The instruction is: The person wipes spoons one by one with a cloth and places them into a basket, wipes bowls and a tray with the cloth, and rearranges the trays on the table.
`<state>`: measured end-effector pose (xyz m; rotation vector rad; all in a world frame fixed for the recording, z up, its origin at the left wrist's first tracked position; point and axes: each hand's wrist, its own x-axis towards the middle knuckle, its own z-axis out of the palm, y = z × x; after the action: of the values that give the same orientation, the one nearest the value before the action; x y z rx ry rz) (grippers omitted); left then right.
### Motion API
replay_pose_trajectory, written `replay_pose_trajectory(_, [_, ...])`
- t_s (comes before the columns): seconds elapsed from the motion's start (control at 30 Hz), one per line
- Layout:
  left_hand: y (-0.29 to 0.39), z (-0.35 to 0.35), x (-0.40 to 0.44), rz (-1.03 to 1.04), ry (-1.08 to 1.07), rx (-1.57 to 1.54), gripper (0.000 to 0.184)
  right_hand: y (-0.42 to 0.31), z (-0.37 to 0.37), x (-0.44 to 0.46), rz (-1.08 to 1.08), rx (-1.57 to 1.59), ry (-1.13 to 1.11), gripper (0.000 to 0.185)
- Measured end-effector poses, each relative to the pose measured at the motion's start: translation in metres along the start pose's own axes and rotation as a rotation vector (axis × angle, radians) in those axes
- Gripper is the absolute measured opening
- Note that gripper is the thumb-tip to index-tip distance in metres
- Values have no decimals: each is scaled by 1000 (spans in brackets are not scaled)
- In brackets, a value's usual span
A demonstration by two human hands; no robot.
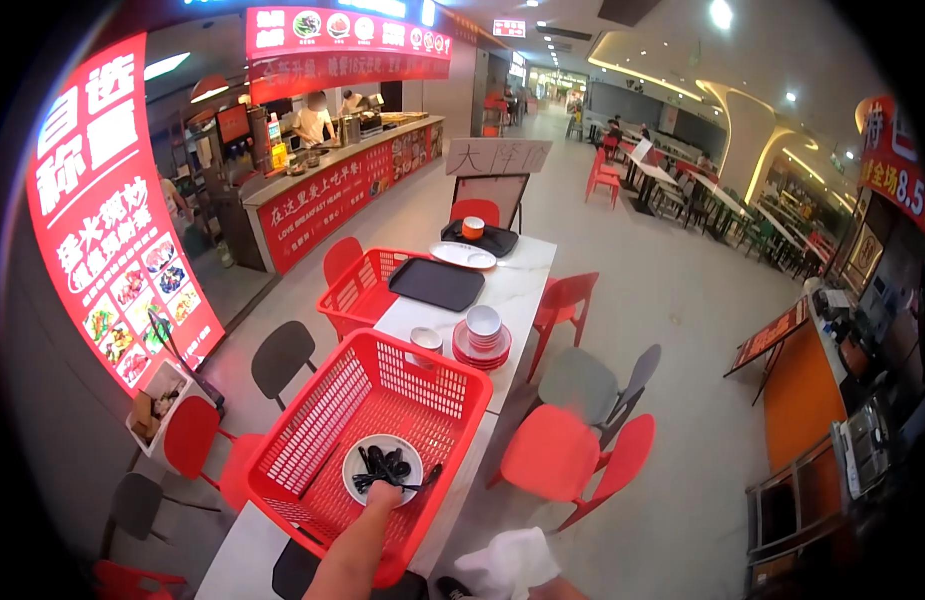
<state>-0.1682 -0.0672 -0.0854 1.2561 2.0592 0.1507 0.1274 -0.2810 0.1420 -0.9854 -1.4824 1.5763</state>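
Lower centre, left hand (384, 494) at the black spoons (376, 455), steady, bowl (413, 459) level (fingers hidden, can't tell their grip)!

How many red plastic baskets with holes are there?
2: the near basket, around the round white bowl; and the far basket, beside a black rectangular tray.

Food court — red menu signboard (127, 210), serving counter (347, 185), long rows of tables (727, 195), chairs (602, 172).

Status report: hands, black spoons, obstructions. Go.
Left hand at black spoons in white bowl. Right hand low, at white cloth, grip unclear. Red basket walls surround bowl.
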Motion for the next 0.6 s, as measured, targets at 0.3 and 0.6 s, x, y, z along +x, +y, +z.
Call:
replay_pose_trajectory(0.3, [15, -8, -9, -39, 115, 48, 43, -24, 23, 0, 84, -43, 74, 30])
replay_pose_trajectory(0.6, [-11, 1, 1, 85, 40, -389, 27, -17, 29, -51, 162, -42, 387, 30])
